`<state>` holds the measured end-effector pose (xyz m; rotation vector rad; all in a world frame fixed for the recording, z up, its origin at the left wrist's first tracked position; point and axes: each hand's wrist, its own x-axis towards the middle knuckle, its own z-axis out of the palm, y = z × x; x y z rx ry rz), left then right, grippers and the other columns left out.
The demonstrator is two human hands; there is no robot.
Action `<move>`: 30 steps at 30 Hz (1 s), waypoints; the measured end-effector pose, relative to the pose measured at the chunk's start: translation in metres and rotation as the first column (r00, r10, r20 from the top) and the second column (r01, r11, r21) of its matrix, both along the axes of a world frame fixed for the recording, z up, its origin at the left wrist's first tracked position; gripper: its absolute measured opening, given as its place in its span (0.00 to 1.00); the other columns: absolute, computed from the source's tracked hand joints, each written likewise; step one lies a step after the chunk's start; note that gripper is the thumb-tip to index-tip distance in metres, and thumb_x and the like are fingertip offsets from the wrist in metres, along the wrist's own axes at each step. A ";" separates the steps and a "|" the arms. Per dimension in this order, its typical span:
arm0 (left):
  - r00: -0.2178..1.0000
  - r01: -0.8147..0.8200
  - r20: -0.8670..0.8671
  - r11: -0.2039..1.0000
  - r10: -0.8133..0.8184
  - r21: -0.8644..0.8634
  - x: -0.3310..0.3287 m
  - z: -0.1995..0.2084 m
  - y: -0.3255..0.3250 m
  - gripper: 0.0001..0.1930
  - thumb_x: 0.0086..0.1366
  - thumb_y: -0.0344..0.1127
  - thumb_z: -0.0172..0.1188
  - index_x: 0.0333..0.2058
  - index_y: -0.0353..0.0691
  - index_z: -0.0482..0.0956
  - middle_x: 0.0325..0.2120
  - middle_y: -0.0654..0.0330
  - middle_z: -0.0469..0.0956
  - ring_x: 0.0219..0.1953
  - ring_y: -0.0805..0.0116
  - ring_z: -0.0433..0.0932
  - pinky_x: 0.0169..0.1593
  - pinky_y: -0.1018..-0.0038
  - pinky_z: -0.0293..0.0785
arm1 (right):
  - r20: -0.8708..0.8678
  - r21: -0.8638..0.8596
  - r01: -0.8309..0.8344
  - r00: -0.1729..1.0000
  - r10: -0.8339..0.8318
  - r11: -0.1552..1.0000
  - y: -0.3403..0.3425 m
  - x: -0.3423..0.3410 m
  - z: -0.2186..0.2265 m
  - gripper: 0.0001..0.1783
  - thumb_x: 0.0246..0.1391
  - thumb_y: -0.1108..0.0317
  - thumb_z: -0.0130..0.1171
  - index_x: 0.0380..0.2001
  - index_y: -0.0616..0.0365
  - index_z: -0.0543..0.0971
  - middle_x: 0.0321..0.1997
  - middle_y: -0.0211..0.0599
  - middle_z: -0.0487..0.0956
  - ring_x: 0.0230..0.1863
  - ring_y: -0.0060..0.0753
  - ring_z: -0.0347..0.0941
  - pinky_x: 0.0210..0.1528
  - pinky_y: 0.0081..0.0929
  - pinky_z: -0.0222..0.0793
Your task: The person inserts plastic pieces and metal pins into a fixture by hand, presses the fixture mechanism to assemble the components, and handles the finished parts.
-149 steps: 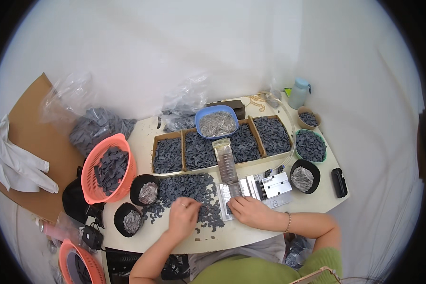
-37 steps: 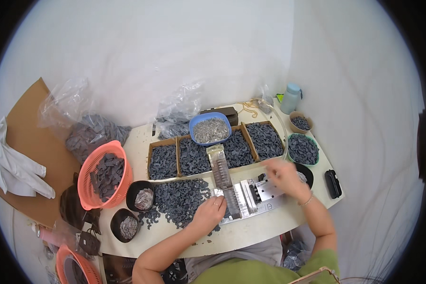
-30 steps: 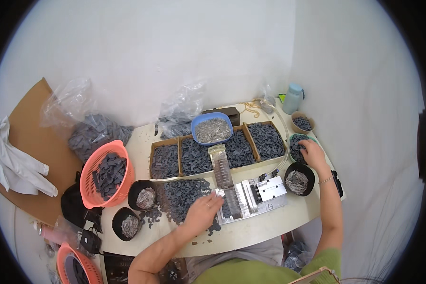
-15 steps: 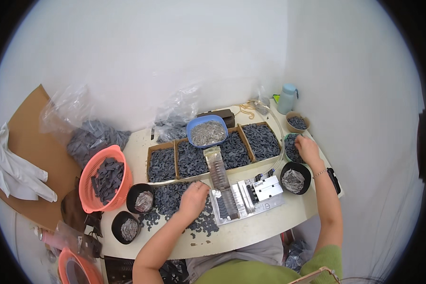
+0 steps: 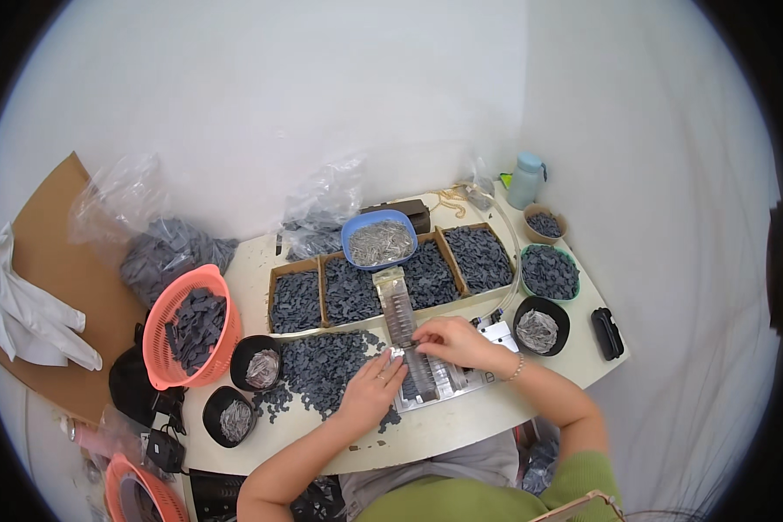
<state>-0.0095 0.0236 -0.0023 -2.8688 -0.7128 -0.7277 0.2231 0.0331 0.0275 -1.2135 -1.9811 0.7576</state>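
Note:
A metal jig (image 5: 448,396) with a slotted clear strip (image 5: 398,309) running up from it stands at the middle of the table. My right hand (image 5: 461,342) is over the strip's lower end, thumb and fingers pinched together; whatever they hold is too small to make out. Beside it, my left hand (image 5: 374,396) lies at the jig's left edge with its fingers stretched out. Loose dark grey pieces (image 5: 322,365) are spread on the table left of that hand. A white block (image 5: 498,335) on the jig is partly covered by my right hand.
Behind the jig is a divided cardboard tray (image 5: 297,327) of dark pieces, with a blue bowl (image 5: 348,248) of metal pins on it. Black bowls (image 5: 235,370) stand left, another black bowl (image 5: 562,344) right, near a green-rimmed bowl (image 5: 574,291). A coral basket (image 5: 157,344) is farther left.
My right hand has left the green-rimmed bowl of dark pieces and come left to the slotted strip. My left hand has moved slightly right and down onto the jig's edge.

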 end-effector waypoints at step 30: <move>0.567 -0.764 0.022 0.536 0.823 -0.360 -0.224 0.010 -0.023 0.06 0.48 0.24 0.63 0.27 0.33 0.78 0.26 0.49 0.74 0.32 0.48 0.74 0.38 0.60 0.70 | 0.148 0.472 -0.169 0.983 0.110 0.866 -0.016 -0.008 0.102 0.21 0.41 0.76 0.57 0.44 0.54 0.76 0.49 0.42 0.70 0.55 0.41 0.65 0.54 0.37 0.61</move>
